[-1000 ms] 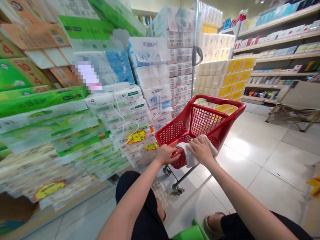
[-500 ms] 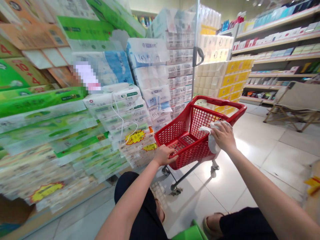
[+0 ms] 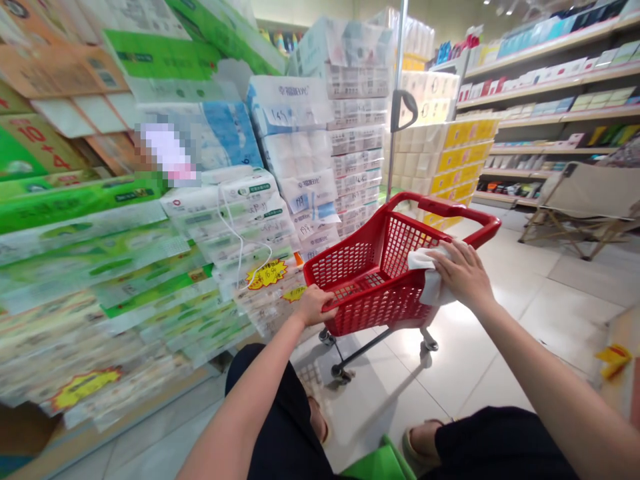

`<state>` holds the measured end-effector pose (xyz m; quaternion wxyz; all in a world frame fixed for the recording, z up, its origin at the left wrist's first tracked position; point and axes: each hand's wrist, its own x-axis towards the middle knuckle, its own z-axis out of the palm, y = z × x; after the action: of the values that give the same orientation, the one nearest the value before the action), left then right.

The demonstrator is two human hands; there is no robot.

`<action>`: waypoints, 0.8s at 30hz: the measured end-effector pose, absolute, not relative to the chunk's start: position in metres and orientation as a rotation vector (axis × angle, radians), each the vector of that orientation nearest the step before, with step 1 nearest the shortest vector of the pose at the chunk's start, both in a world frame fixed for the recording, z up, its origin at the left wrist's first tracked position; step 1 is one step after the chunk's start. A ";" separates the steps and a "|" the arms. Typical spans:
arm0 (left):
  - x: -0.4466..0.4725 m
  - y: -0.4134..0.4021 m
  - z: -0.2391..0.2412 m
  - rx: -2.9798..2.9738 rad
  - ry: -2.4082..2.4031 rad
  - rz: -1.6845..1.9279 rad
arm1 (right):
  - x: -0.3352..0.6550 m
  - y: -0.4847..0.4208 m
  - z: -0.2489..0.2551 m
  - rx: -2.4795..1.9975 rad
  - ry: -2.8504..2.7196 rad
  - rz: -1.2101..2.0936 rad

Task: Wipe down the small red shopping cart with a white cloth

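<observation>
A small red plastic shopping cart point(image 3: 370, 277) on wheels stands on the tiled floor in front of me. My left hand point(image 3: 314, 305) is closed on the cart's near rim at its left corner. My right hand point(image 3: 463, 272) presses a white cloth point(image 3: 426, 270) against the cart's right side rim, fingers lying over the cloth. The cart's red handle point(image 3: 453, 215) runs across its far end. The basket looks empty inside.
Stacked packs of tissue and toilet paper point(image 3: 210, 220) fill the left side, with yellow price tags point(image 3: 269, 273). Yellow packs point(image 3: 465, 150) and shelves point(image 3: 550, 100) stand behind. A folding chair point(image 3: 585, 200) sits at the right. A metal pole point(image 3: 397, 100) rises behind the cart.
My right hand slid the white cloth from the cart's near rim to its right side rim. The cart turned slightly; my left hand stayed on the near rim.
</observation>
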<state>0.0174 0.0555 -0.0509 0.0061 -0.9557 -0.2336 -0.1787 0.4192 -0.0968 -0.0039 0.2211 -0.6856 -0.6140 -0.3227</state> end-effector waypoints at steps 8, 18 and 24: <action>0.025 0.055 -0.057 -2.980 -0.712 -0.538 | 0.319 -0.084 -0.034 -1.773 -1.809 -0.679; 0.011 0.052 -0.052 -2.950 -0.701 -0.669 | 0.375 -0.092 -0.010 -1.657 -1.970 -0.695; 0.018 0.053 -0.057 -2.970 -0.680 -0.700 | 0.396 -0.088 -0.013 -1.771 -1.789 -0.792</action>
<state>0.0175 0.0532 -0.0570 0.0075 -0.9500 -0.2176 -0.2240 0.3959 -0.0884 -0.0134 0.2486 -0.6501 -0.6566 -0.2905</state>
